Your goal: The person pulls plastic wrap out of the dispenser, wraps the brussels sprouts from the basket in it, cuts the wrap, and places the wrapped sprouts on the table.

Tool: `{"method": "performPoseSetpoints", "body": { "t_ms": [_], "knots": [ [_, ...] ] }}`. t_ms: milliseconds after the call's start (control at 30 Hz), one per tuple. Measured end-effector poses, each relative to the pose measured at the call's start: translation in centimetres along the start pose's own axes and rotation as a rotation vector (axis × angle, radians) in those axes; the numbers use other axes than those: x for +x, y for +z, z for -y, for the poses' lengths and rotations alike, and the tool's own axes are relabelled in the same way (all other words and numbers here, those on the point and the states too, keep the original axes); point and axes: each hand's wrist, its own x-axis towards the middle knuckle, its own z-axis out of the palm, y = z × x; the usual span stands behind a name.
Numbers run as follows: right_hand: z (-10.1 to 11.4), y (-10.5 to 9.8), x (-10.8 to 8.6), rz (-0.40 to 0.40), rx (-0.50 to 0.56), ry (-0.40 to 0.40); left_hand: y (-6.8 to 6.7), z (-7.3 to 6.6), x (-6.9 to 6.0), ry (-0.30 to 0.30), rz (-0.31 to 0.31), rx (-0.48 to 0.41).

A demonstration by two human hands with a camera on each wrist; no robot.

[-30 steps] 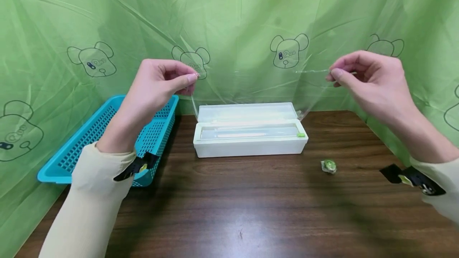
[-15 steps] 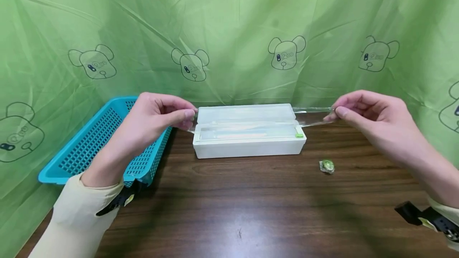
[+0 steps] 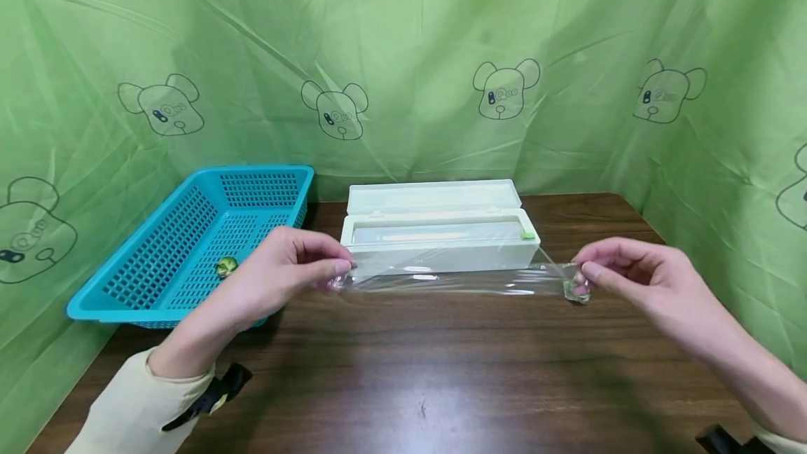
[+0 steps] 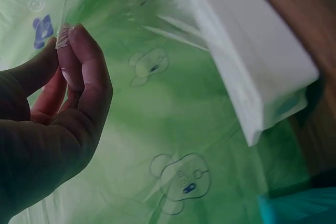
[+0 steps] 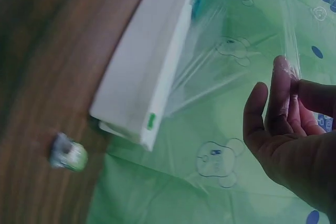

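A clear sheet of cling film [image 3: 454, 281] stretches from the white cling film dispenser [image 3: 435, 196], whose lid stands raised. My left hand [image 3: 286, 272] pinches one front corner between thumb and fingers; the bunched film shows at its fingertips [image 4: 76, 31] in the left wrist view. At the opposite corner, my right hand [image 3: 639, 273] pinches the film, pulled taut between both hands in front of the dispenser. Just beside the right fingertips in the head view, a small green item in clear wrap [image 5: 68, 152] lies on the table, partly behind film and fingers.
A blue perforated basket [image 3: 189, 181] stands left of the dispenser, with a small round green vegetable [image 3: 225, 267] inside. Green printed sheeting [image 3: 416, 76] hangs behind and at the sides of the brown wooden table [image 3: 441, 370].
Both hands have come down from above the dispenser and toward me, drawing the film out in front of it. The green vegetable in the basket has come into sight.
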Motion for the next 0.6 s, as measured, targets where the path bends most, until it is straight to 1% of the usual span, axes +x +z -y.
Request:
{"method": "performPoseSetpoints", "body": {
  "t_ms": [67,200,367,600],
  "knots": [
    [-0.5,0.4,-0.6,0.025,0.022,0.008,0.5,0.6,-0.4,0.002,0.026,0.005],
    [-1.6,1.0,-1.8,0.075,0.064,0.018,1.5,1.7,-1.2,-0.010,0.070,0.046],
    [-3.0,1.7,-3.2,0.108,0.068,0.027,2.6,2.8,-1.8,-0.010,0.108,0.115],
    [-4.8,3.1,-4.7,0.141,0.052,-0.022,4.0,4.3,-2.8,0.007,0.131,0.176]
  ]
}}
